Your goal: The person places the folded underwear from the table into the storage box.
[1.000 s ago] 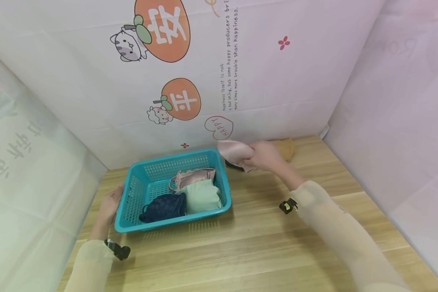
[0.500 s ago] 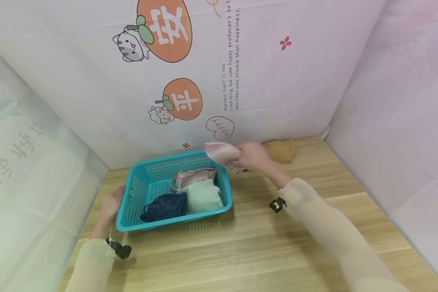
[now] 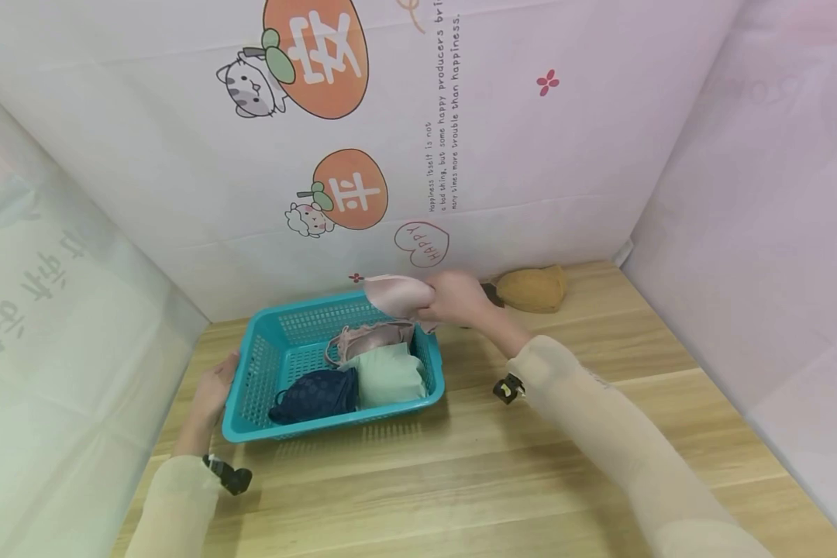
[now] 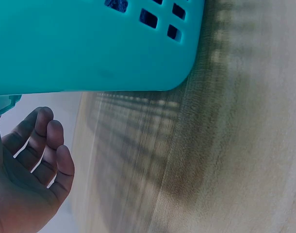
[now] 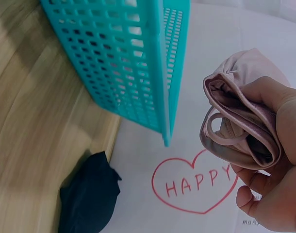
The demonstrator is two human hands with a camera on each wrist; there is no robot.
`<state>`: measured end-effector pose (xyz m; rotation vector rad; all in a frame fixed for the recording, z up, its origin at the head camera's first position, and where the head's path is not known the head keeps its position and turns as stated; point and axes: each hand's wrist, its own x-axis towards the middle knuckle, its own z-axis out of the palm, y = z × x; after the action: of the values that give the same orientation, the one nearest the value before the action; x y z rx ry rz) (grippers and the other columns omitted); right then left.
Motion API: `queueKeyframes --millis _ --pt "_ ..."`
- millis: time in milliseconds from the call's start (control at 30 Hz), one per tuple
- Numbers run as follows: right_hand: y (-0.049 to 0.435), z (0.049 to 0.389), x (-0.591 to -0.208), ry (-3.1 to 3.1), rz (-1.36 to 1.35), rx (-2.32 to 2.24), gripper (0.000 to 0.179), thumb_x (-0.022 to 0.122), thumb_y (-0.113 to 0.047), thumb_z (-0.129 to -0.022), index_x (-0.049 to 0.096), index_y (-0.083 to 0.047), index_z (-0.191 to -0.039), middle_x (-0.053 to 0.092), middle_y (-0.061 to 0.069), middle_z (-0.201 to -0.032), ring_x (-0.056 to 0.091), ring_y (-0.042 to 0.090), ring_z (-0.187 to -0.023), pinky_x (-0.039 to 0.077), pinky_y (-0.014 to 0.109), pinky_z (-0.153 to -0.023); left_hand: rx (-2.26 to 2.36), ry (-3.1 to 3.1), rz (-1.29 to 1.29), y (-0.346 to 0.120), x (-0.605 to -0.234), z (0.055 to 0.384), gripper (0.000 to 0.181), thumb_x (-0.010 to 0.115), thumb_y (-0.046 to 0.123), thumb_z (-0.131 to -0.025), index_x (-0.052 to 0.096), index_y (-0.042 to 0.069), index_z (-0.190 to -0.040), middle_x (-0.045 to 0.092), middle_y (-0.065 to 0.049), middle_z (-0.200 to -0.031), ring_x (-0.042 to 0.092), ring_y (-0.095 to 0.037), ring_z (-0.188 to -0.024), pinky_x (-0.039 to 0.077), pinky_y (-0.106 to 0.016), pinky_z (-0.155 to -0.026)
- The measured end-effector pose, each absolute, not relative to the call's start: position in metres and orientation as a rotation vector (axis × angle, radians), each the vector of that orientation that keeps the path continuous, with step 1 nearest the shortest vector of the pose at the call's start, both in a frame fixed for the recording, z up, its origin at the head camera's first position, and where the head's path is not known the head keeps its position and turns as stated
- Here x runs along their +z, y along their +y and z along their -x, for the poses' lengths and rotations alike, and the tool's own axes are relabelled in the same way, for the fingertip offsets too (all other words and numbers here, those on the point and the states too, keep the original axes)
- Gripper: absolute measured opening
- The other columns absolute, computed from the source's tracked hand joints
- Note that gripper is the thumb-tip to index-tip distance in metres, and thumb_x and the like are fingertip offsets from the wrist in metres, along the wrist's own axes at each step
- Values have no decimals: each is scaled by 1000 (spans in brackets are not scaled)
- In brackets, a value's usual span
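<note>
My right hand (image 3: 456,298) pinches a folded pale pink bra (image 3: 397,294) above the back right corner of a teal plastic basket (image 3: 333,426). In the right wrist view, thumb and fingers clamp the folded bra (image 5: 240,116), and a strap loop shows at its open side. Inside the basket lie another pink bra (image 3: 373,338), a mint green folded garment (image 3: 389,377) and a navy folded bra (image 3: 317,397). At the basket's left side is my left hand (image 3: 212,391). Its fingers (image 4: 43,162) look loosely bent below the rim in the left wrist view; the thumb is mostly hidden.
Along the back wall on the wooden table (image 3: 502,473), a mustard bra cup (image 3: 532,290) lies right of the basket. A dark folded garment (image 5: 90,196) lies beside it, partly behind my right hand in the head view. Printed cloth walls (image 3: 530,155) enclose the table.
My right hand has moved left with the pink bra, from beside the basket to over its back right corner. More of the mustard cup shows. My left hand stays at the basket's side.
</note>
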<state>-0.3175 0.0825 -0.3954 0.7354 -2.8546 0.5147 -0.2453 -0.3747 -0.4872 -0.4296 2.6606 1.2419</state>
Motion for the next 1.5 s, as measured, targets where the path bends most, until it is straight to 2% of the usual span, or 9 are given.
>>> queueKeyframes --millis 233,500,700,900,1067,1133,1233,1367,1500 --pt "64 320 -394 -2833 -816 512 25 77 -33 -79 59 -17 -71 62 -5 -66 51 13 -62 40 27 -57 1264 2637 443 -374 -488 245 101 12 77 -94 21 -2 -156 26 -33 -158 33 -52 -143 38 -60 -113" --pt "44 317 -388 -2864 -834 502 24 78 -36 -80 65 -16 -80 67 -4 -74 54 15 -67 44 29 -61 1238 2645 480 -373 -488 246 100 10 77 -95 21 -1 -156 28 -32 -158 37 -51 -141 40 -59 -111" --pt "29 318 -386 -2870 -865 484 25 77 -38 -80 67 -16 -86 69 -4 -78 55 14 -68 44 29 -60 1234 2650 478 -373 -487 247 101 9 77 -94 22 -2 -156 27 -32 -158 35 -51 -142 39 -60 -112" --pt "12 320 -390 -2890 -879 470 26 77 -39 -82 67 -16 -89 69 -5 -80 56 15 -69 43 28 -61 1239 2645 486 -373 -488 248 100 9 77 -94 22 0 -156 33 -32 -156 43 -48 -137 48 -54 -104" --pt "-2 321 -390 -2905 -878 421 26 78 -41 -82 68 -18 -90 69 -5 -82 57 14 -70 43 28 -61 1238 2650 486 -374 -489 248 100 9 78 -94 22 1 -157 32 -32 -156 41 -49 -139 45 -57 -106" --pt "-7 322 -390 -2900 -887 385 27 78 -42 -82 69 -18 -91 70 -5 -82 57 14 -70 44 29 -61 1234 2662 475 -374 -488 247 99 10 77 -95 23 0 -156 34 -33 -155 44 -49 -137 48 -54 -103" --pt "-15 324 -389 -2902 -890 350 29 77 -43 -82 69 -18 -92 71 -5 -84 58 14 -71 47 30 -62 1231 2687 455 -374 -488 247 98 11 76 -96 26 -1 -155 40 -34 -151 53 -47 -128 55 -41 -90" --pt "-24 328 -392 -2892 -900 311 29 77 -44 -83 69 -18 -94 72 -5 -87 60 13 -73 51 31 -65 1236 2714 445 -375 -487 246 100 13 77 -95 30 -2 -154 47 -33 -145 64 -39 -113 54 -26 -74" --pt "-32 330 -396 -2893 -906 276 32 77 -48 -84 70 -19 -94 73 -5 -89 63 13 -75 53 31 -68 1248 2729 434 -374 -488 246 99 15 76 -96 32 -3 -153 52 -33 -139 68 -28 -98 53 -24 -70"
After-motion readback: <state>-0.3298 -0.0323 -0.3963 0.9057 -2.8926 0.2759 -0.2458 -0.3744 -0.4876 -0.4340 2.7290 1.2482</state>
